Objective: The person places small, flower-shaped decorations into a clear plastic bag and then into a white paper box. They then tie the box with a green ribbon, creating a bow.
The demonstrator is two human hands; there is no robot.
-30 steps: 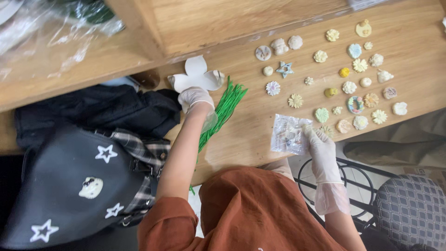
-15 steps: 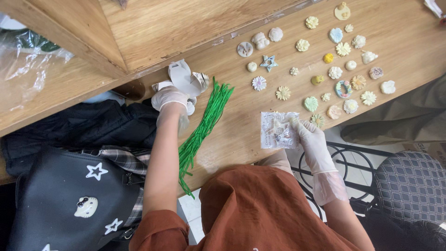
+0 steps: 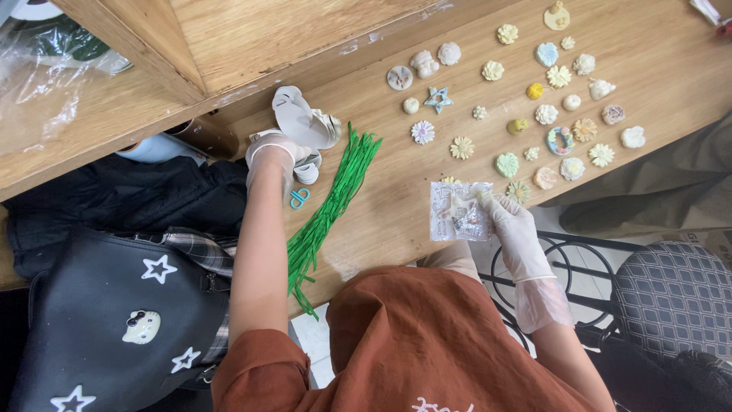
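Note:
My left hand [image 3: 273,151], in a thin white glove, reaches to the table's left end and grips a stack of white flower-shaped cut-outs [image 3: 305,118]. A bundle of thin green stems [image 3: 329,210] lies just to its right, hanging over the table's near edge. A small blue clip [image 3: 300,198] lies by my forearm. My right hand [image 3: 509,220], also gloved, holds a small clear plastic bag [image 3: 459,210] with pale pieces inside, at the table's near edge.
Several small moulded flowers, shells and a star [image 3: 546,114] are spread over the wooden table [image 3: 396,229]. A raised wooden shelf [image 3: 252,30] stands behind. A black bag with white stars [image 3: 114,320] sits at the left, a patterned chair [image 3: 675,294] at the right.
My left hand has drawn the white cut-outs slightly left, leaving the green stems lying free beside it. My right hand has kept hold of the clear bag in the same spot.

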